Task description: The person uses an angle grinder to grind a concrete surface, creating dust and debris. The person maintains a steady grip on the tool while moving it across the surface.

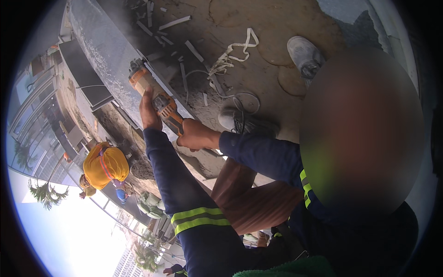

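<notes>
An orange and black angle grinder (pixel 159 99) lies across the edge of a long grey slab (pixel 99 51), its head toward the far side. My left hand (pixel 150 111) is closed around the front of its body, seen mostly from the side with the thumb on top. My right hand (pixel 198 134) wraps the rear handle. Both of my sleeves are dark blue with yellow-green bands. The slab's surface beside the tool is streaked with pale dust. Whether the grinder's disc touches the slab cannot be made out.
Pale offcut strips (pixel 175 22), a tangled white strap (pixel 230 57) and a looping cable (pixel 251 99) lie on the dusty ground. Two dusty shoes (pixel 304 53) stand near them. A person in a yellow top (pixel 108 164) bends over at left. A blurred patch covers the right side.
</notes>
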`<act>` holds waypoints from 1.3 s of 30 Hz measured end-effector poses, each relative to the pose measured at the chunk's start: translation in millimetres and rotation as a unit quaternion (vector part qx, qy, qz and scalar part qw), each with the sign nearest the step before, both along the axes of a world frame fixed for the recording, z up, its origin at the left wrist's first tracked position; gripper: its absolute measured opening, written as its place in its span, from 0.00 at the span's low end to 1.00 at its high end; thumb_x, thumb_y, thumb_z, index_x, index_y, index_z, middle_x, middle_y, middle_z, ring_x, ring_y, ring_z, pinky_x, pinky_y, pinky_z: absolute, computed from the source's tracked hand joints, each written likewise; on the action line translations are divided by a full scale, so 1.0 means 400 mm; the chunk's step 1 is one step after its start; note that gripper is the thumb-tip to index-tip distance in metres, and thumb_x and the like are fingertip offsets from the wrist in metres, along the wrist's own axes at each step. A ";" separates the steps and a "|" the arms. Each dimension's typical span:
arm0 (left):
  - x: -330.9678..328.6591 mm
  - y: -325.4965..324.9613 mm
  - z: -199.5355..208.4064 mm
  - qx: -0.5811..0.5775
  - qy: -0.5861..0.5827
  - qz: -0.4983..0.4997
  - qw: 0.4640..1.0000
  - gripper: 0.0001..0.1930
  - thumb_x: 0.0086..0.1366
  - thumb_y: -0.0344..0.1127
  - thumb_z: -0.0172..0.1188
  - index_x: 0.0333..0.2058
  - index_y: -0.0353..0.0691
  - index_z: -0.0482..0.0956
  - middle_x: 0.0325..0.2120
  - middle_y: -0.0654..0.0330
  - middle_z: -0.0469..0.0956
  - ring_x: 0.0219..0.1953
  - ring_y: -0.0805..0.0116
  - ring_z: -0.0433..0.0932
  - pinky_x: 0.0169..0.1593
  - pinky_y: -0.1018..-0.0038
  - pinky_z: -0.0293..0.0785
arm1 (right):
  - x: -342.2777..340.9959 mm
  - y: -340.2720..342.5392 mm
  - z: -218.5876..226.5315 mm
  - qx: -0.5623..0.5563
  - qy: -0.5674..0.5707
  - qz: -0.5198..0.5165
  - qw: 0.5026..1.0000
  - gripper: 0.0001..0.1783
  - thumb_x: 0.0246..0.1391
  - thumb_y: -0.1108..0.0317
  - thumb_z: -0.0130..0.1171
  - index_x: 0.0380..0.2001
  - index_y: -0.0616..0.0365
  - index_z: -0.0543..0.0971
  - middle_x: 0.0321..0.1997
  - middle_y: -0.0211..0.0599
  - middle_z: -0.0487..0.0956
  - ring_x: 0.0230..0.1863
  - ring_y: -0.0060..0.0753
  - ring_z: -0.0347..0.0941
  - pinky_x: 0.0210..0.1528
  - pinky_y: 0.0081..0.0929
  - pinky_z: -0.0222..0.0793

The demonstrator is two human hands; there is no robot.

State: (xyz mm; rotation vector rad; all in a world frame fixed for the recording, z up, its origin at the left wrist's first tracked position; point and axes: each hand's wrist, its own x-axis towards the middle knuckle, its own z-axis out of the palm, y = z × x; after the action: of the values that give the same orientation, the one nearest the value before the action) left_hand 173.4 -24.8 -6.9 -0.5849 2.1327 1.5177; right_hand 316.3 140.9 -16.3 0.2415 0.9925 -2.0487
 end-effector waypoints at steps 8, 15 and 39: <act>0.037 -0.009 0.011 -0.003 0.000 0.005 1.000 0.30 0.76 0.52 0.62 0.62 0.31 0.74 0.48 0.55 0.82 0.45 0.64 0.84 0.50 0.65 0.82 | 0.035 0.007 0.025 0.025 -0.009 -0.014 1.000 0.11 0.52 0.72 0.64 0.34 0.72 0.78 0.25 0.51 0.82 0.24 0.41 0.83 0.26 0.40 0.74; 0.063 0.000 0.003 -0.008 0.012 0.020 1.000 0.29 0.75 0.52 0.62 0.61 0.31 0.75 0.47 0.55 0.82 0.45 0.64 0.84 0.51 0.66 0.81 | 0.054 0.020 0.021 0.023 -0.004 -0.015 1.000 0.11 0.53 0.72 0.63 0.32 0.73 0.78 0.24 0.50 0.82 0.24 0.40 0.83 0.27 0.41 0.74; -0.095 -0.004 -0.009 -0.007 -0.016 0.006 1.000 0.29 0.74 0.54 0.62 0.57 0.32 0.75 0.39 0.53 0.83 0.36 0.60 0.86 0.41 0.63 0.86 | -0.100 -0.003 -0.004 -0.034 -0.023 -0.027 0.999 0.11 0.55 0.74 0.62 0.36 0.72 0.73 0.25 0.42 0.76 0.20 0.34 0.77 0.19 0.35 0.68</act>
State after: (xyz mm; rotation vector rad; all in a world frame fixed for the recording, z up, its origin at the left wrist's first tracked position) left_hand 135.3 -26.3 -10.4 -0.6236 2.1217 1.4913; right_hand 276.5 139.9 -17.8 0.2810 0.8956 -2.1129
